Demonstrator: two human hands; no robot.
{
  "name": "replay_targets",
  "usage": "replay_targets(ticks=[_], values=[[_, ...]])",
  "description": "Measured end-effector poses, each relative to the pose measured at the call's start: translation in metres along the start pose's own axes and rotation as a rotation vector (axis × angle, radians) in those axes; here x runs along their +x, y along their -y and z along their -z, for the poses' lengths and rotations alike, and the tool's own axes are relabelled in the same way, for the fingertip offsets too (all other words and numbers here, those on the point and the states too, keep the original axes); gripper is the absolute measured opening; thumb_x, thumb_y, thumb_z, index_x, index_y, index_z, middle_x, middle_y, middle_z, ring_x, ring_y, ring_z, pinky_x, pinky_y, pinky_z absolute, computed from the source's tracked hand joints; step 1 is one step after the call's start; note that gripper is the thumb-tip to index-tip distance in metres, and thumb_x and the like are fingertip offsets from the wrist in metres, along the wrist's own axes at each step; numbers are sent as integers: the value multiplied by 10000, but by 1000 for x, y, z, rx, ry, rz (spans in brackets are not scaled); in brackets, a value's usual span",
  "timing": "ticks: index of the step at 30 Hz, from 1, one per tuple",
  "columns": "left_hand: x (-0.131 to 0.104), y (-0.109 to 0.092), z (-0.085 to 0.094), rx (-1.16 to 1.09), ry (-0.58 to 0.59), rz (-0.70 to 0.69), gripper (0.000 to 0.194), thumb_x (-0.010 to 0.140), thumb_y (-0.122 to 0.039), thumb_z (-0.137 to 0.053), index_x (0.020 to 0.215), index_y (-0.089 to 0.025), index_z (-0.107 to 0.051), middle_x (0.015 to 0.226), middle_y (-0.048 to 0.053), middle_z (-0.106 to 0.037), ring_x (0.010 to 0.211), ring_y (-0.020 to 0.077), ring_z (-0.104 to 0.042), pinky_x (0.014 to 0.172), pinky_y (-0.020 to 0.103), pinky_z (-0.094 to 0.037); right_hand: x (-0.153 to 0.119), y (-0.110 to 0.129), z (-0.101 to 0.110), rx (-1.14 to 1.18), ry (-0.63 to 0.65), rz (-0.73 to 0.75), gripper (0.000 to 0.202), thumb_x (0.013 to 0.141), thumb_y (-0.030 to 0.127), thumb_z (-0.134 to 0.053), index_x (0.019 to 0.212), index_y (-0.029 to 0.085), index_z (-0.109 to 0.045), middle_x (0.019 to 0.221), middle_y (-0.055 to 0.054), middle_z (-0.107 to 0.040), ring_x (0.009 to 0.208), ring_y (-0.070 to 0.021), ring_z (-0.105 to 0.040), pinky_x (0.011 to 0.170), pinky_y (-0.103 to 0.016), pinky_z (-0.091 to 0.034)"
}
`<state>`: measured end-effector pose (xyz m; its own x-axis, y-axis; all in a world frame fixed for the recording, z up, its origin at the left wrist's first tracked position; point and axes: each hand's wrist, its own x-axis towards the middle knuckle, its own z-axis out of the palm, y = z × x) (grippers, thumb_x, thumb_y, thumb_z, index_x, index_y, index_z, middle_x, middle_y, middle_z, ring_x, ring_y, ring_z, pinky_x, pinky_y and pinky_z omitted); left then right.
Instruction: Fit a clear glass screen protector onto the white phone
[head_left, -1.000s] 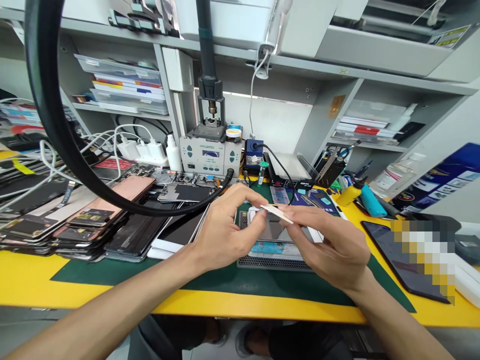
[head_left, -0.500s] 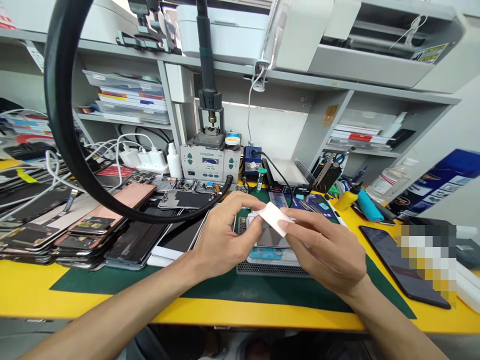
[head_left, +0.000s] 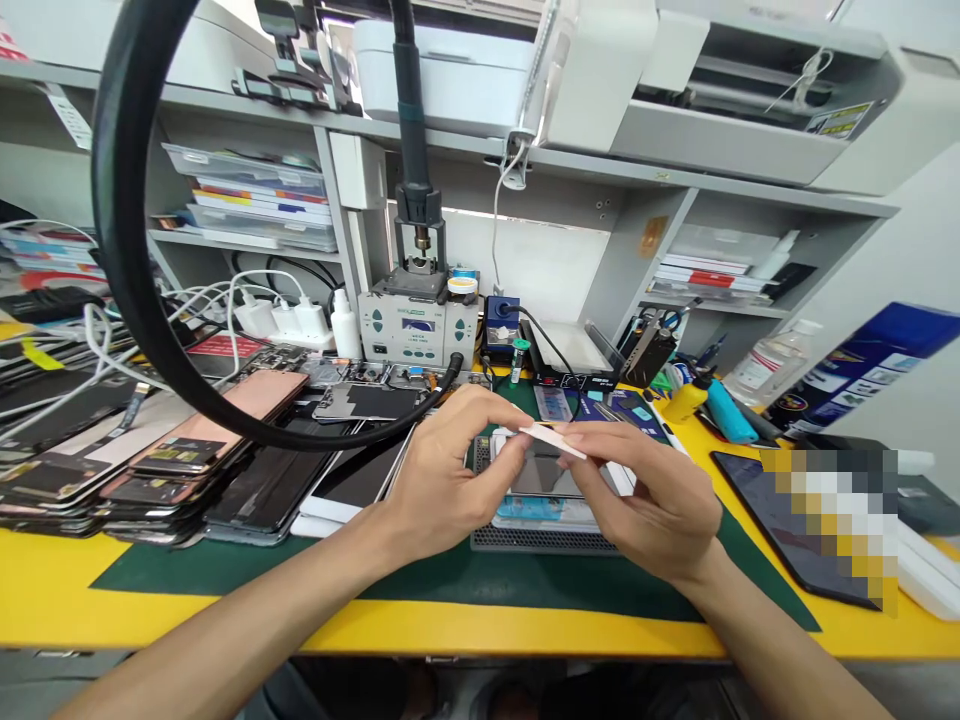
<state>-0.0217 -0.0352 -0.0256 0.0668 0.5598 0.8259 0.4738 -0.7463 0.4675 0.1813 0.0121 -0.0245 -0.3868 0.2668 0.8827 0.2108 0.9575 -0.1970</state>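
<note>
Between my two hands is a small flat white piece (head_left: 553,440), seen nearly edge-on; its exact kind does not show. My left hand (head_left: 465,465) pinches its left end between thumb and fingers. At the other end, my right hand (head_left: 649,490) grips it with thumb and fingertips. Below the hands lies a flat dark glassy panel (head_left: 546,472), on top of a blue-and-white flat item (head_left: 532,508). Under these sits a grey perforated tray (head_left: 540,541), partly covered by my right hand.
A thick black hose (head_left: 124,200) loops across the left side from a hot-air station (head_left: 416,325). Stacked phone parts (head_left: 187,450) fill the left of the bench. On the right are a dark tablet (head_left: 787,530), a yellow bottle (head_left: 686,400) and a clear bottle (head_left: 772,365). A green mat (head_left: 300,575) covers the yellow bench.
The white piece has tilted from showing its broad face to nearly edge-on. My right hand has turned slightly with it, while my left hand keeps about the same place. The view has shifted slightly.
</note>
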Motion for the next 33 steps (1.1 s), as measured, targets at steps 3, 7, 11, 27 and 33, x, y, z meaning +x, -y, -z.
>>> replay_targets(ticks=[3,7,11,27,33], values=[[1,0,1,-1,43,-7,127,909,-100,-628,983,-198,-657,897,47,-671,839,175,-598,763,348,-487,3,4,0,105,-11,-115,240,828,63,-673,987,240,-694,837,-64,-773,735,-215,-730,696,-361,-610],[2,0,0,-21,110,-8,92,911,-102,-632,931,-189,-654,850,40,-645,811,170,-571,742,342,-474,8,8,2,194,8,-283,63,874,169,-678,857,218,-714,744,-54,-731,623,-179,-649,597,-332,-561],[1,0,1,-40,182,-16,141,923,-81,-607,963,-205,-661,864,34,-653,832,170,-572,774,342,-476,7,8,2,297,77,-345,49,884,236,-699,896,226,-745,823,-57,-728,703,-180,-664,565,-298,-546],[15,10,37,410,659,288,562,889,-559,-603,1335,-221,-556,1271,104,-630,1172,304,-579,999,457,-469,14,-20,16,162,268,-864,357,874,460,-664,697,189,-511,630,42,-488,568,-105,-420,512,-244,-301],[13,8,38,486,792,306,718,836,-582,-631,1427,-195,-502,1371,126,-596,1284,334,-531,1070,466,-445,17,-25,22,-111,511,-857,328,920,424,-531,686,194,-529,589,38,-471,544,-120,-392,501,-270,-238]])
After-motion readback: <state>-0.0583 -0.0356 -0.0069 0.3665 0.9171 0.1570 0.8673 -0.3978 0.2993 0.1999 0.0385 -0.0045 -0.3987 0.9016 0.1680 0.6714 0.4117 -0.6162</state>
